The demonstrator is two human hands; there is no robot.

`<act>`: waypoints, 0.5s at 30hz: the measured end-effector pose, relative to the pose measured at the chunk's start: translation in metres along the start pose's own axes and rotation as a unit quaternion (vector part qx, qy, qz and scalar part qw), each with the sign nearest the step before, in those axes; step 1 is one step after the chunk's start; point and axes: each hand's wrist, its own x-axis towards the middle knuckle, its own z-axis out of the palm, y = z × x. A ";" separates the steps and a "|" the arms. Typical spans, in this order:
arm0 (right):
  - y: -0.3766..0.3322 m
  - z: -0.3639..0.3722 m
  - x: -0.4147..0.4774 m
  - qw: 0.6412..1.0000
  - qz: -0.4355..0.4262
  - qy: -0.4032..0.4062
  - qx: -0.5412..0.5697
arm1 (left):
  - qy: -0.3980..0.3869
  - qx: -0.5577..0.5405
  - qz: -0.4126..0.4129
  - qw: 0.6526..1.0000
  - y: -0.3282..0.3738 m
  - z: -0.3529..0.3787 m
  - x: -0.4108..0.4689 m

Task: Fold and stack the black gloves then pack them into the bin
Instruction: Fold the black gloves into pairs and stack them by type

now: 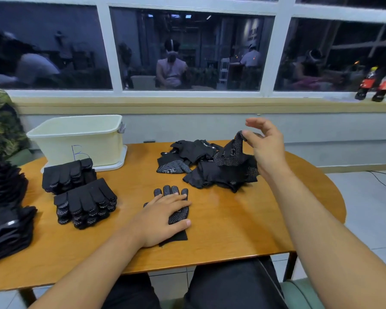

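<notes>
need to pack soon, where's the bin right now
In the head view, the bin stands far left on the table, right behind the rear glove stack.

- flat glove [179,216]: black, with small white dots across palm and fingers.
- lifted glove [231,150]: black, with a dense grid of white dots and a white printed mark.
- loose gloves [198,150]: black; one shows white dots and a white logo.
- glove stacks [85,204]: black, with white dots at the fingertips.
- bin [80,141]: pale cream, with a blue handwritten letter on the front.
- counter [221,233]: glossy orange-brown wood.
- bottles [366,85]: dark with red labels; one has a yellow cap.
- cloth [0,123] at the left edge: green leafy camouflage.
</notes>
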 end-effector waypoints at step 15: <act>0.036 -0.020 -0.009 0.958 0.160 -0.125 -0.202 | -0.016 0.013 0.003 1.000 0.003 -0.002 -0.002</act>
